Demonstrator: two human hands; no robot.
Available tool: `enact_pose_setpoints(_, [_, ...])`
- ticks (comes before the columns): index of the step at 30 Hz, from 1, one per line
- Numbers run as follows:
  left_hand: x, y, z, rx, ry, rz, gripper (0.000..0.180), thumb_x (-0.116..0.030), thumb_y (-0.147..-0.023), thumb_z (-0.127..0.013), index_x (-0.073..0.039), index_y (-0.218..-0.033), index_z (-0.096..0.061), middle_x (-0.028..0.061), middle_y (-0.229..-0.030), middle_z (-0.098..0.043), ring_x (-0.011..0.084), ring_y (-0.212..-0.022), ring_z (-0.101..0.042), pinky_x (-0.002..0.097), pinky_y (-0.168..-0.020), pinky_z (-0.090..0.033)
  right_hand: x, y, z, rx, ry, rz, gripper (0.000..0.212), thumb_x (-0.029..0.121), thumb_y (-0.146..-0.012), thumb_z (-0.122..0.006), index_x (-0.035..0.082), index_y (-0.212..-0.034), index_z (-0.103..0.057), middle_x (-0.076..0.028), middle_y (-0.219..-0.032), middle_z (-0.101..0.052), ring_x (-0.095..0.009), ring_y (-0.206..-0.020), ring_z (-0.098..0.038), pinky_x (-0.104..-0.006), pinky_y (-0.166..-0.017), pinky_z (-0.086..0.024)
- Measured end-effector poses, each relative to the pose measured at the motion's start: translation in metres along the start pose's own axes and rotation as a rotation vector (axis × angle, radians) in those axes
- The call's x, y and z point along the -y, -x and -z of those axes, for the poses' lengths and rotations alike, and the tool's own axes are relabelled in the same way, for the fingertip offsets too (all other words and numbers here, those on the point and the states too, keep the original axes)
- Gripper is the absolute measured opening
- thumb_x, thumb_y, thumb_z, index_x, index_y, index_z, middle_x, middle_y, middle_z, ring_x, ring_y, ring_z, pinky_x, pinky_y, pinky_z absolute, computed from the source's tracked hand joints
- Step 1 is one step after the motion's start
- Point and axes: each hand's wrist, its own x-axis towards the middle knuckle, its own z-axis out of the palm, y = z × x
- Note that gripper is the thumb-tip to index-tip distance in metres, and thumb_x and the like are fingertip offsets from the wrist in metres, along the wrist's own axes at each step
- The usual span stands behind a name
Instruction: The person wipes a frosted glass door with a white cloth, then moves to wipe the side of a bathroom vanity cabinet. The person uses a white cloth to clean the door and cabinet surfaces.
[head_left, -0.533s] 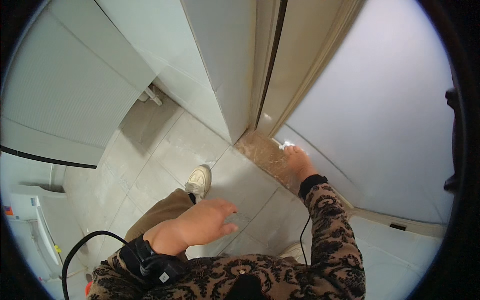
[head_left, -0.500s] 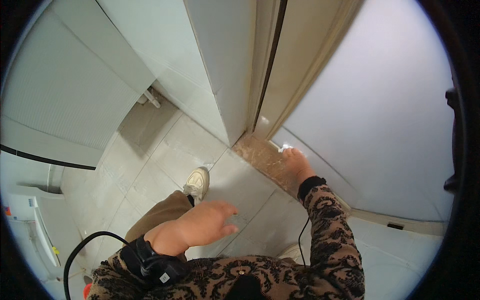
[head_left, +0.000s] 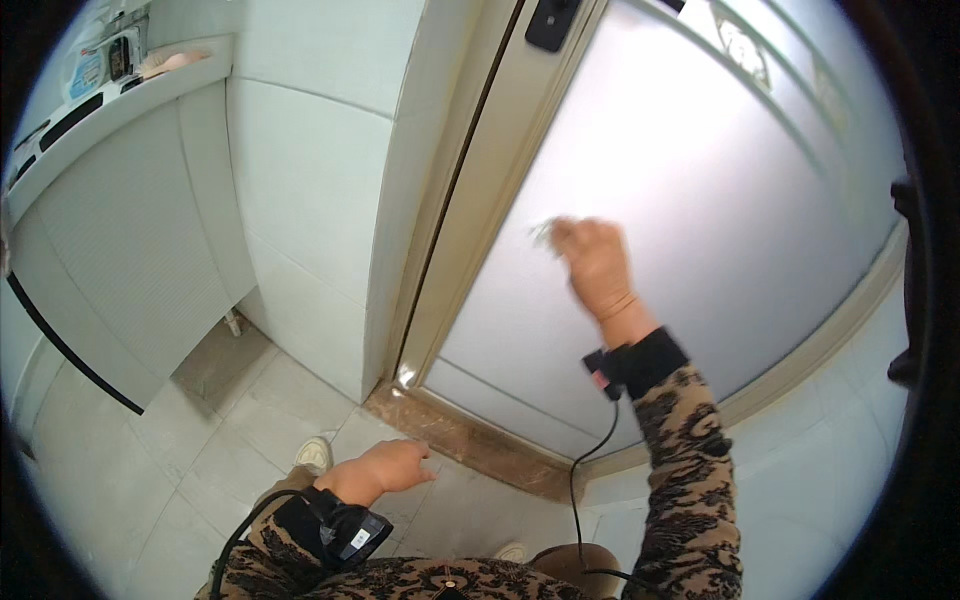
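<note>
My right hand (head_left: 598,268) is raised in front of the frosted panel of a door (head_left: 680,230). Its fingers are closed on a small white tissue (head_left: 541,235), which is smeared by motion and partly hidden behind the fingertips. Whether the tissue touches the panel is hard to make out. My left hand (head_left: 385,470) hangs low over the floor near the brown stone threshold (head_left: 450,430), its fingers loosely bent and apart, with nothing seen in it.
A beige metal frame (head_left: 465,200) borders the door, with a dark lock plate (head_left: 552,22) at the top. White tiled wall (head_left: 310,150) stands left of it. A ribbed white cabinet (head_left: 130,230) carries bottles at the far left. A black cable (head_left: 575,500) hangs from my right wrist.
My right hand has risen from the panel's bottom corner at the threshold to its middle, still holding the tissue. My left hand stays low. The view has tilted up, showing the lock plate and cabinet top.
</note>
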Motion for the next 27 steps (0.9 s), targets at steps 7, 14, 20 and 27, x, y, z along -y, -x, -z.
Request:
enact_pose_setpoints(7, [0.001, -0.007, -0.013, -0.041, -0.044, -0.118, 0.044, -0.038, -0.086, -0.065, -0.003, -0.114, -0.061, 0.0183, -0.11, -0.066, 0.0373, -0.104, -0.061, 0.0457, -0.086, -0.049, -0.162, -0.102, 0.186, -0.32, 0.556, -0.16, 0.021, -0.008, -0.075, -0.057, 0.008, -0.085, -0.067, -0.006, -0.097, -0.07, -0.028, -0.094, -0.063, -0.0379, -0.084, -0.05])
enact_pose_setpoints(14, [-0.009, -0.009, -0.017, -0.028, -0.081, -0.119, 0.041, -0.037, -0.085, -0.066, -0.003, -0.109, -0.061, 0.0196, -0.104, -0.067, 0.0375, -0.099, -0.063, 0.0466, -0.083, -0.05, -0.17, -0.079, 0.173, -0.438, 0.713, -0.367, 0.029, 0.002, -0.078, -0.059, 0.013, -0.103, -0.069, -0.009, -0.11, -0.065, -0.027, -0.105, -0.058, -0.039, -0.094, -0.043])
enact_pose_setpoints(20, [-0.017, -0.01, -0.022, -0.013, -0.016, -0.128, 0.045, -0.035, -0.087, -0.066, -0.001, -0.116, -0.061, 0.0194, -0.114, -0.064, 0.0381, -0.106, -0.06, 0.0458, -0.089, -0.049, -0.059, -0.015, 0.057, -0.309, 0.464, -0.236, 0.036, -0.006, -0.073, -0.063, 0.013, -0.103, -0.068, -0.004, -0.116, -0.061, -0.024, -0.104, -0.053, -0.0367, -0.09, -0.041])
enact_pose_setpoints(27, [-0.063, 0.0, 0.003, -0.048, 0.035, -0.114, 0.036, -0.031, -0.086, -0.066, -0.001, -0.104, -0.062, 0.0182, -0.101, -0.066, 0.0385, -0.098, -0.062, 0.0466, -0.083, -0.05, 0.007, 0.067, 0.007, -0.089, 0.119, -0.182, 0.028, -0.003, -0.076, -0.064, 0.009, -0.101, -0.067, -0.003, -0.112, -0.06, -0.025, -0.091, -0.055, -0.0379, -0.078, -0.043])
